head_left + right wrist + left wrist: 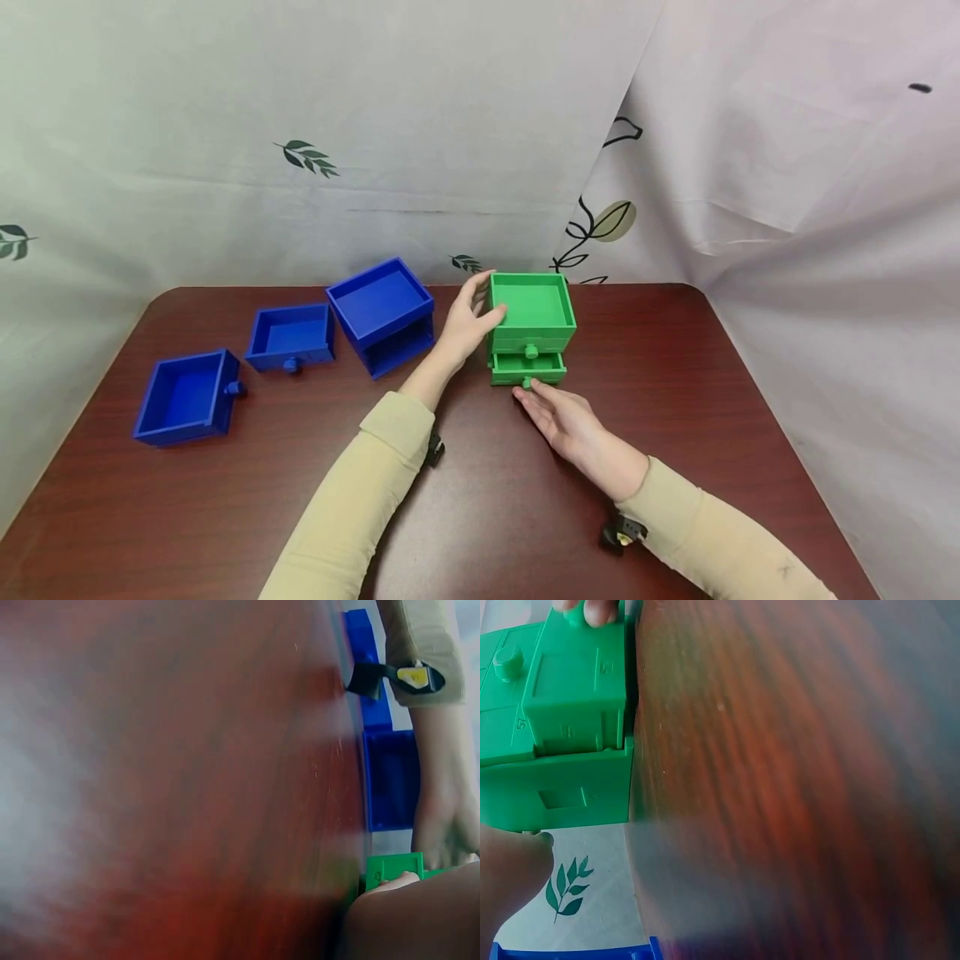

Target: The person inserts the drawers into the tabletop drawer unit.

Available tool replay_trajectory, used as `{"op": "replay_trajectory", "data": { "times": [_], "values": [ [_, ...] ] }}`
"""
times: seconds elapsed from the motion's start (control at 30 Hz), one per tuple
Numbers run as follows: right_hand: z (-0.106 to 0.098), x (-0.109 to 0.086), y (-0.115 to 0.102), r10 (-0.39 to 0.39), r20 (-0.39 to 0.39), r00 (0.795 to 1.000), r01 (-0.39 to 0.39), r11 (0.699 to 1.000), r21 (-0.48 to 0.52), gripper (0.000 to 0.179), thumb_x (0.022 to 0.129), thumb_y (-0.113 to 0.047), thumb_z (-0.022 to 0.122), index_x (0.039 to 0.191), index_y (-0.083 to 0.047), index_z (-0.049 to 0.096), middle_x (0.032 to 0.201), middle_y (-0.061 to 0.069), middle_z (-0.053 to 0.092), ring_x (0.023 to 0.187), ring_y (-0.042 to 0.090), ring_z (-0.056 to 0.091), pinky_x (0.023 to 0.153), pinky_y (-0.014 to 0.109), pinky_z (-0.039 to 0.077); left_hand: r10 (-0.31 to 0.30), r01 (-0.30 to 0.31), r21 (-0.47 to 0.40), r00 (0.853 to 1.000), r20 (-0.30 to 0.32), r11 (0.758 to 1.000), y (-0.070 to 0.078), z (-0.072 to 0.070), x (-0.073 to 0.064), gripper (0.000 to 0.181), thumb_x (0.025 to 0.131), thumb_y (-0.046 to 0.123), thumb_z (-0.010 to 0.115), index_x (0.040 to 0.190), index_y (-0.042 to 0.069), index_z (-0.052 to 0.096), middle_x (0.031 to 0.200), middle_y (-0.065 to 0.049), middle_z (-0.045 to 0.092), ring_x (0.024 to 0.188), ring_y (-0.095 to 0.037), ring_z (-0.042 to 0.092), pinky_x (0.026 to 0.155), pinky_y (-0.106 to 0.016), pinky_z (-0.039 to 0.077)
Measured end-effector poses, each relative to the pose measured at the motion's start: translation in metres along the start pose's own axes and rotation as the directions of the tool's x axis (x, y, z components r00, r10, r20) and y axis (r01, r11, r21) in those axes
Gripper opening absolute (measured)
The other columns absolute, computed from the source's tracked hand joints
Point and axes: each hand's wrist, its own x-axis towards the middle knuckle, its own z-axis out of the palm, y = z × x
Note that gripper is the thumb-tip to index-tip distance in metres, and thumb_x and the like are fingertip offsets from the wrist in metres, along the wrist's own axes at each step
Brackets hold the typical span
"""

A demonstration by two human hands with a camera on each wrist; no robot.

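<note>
A small green cabinet [531,302] with a tray-like top stands at the back of the table. Its upper drawer [506,344] is closed, while the lower drawer [504,377] sticks partway out of the front. My left hand [463,327] holds the cabinet at its left side, thumb over the top rim and fingers toward the back corner. With thumb and fingertips, my right hand [567,423] pinches the lower drawer's round knob [527,382]. In the left wrist view the pulled-out drawer [574,679] projects past the cabinet's side wall [604,799].
Left of my left hand stands a blue cabinet [381,302], its front opening without drawers. Two loose blue drawers, a nearer one [183,398] and a farther one [291,333], lie farther left on the brown table [495,500]. A patterned white cloth [420,125] hangs behind.
</note>
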Motion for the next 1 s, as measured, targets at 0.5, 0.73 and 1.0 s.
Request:
{"op": "replay_trajectory", "data": {
  "times": [0.5,0.73,1.0],
  "values": [
    [0.012,0.024,-0.016,0.024,-0.018,1.000,-0.023,0.999,0.036,0.012,0.111,-0.004,0.052,0.104,-0.004,0.062,0.087,0.006,0.077,0.083,0.010,0.079,0.087,0.016,0.064,0.004,-0.004,-0.004,1.000,0.000,1.000,-0.001,-0.001,0.002,0.067,0.102,0.008,0.065,0.163,0.007,0.038,0.165,-0.015,0.043,0.156,-0.031,0.039,0.136,-0.044,0.026],
    [0.009,0.024,-0.015,0.040,0.018,0.999,-0.041,0.998,0.044,0.011,0.111,-0.004,0.051,0.108,-0.003,0.061,0.091,0.009,0.078,0.085,0.012,0.079,0.089,0.018,0.064,0.003,-0.003,-0.011,1.000,0.009,1.000,0.000,-0.002,0.001,0.067,0.102,0.008,0.065,0.163,0.006,0.036,0.166,-0.015,0.041,0.156,-0.031,0.038,0.136,-0.044,0.025],
    [0.003,0.021,-0.016,0.046,0.039,0.998,-0.048,0.998,0.045,0.015,0.112,-0.004,0.046,0.109,-0.003,0.061,0.092,0.007,0.078,0.089,0.011,0.078,0.091,0.019,0.063,-0.002,0.003,-0.008,1.000,0.015,1.000,-0.001,-0.003,0.001,0.068,0.103,0.010,0.066,0.164,0.008,0.036,0.166,-0.015,0.040,0.156,-0.031,0.038,0.136,-0.045,0.025]
  ]
}}
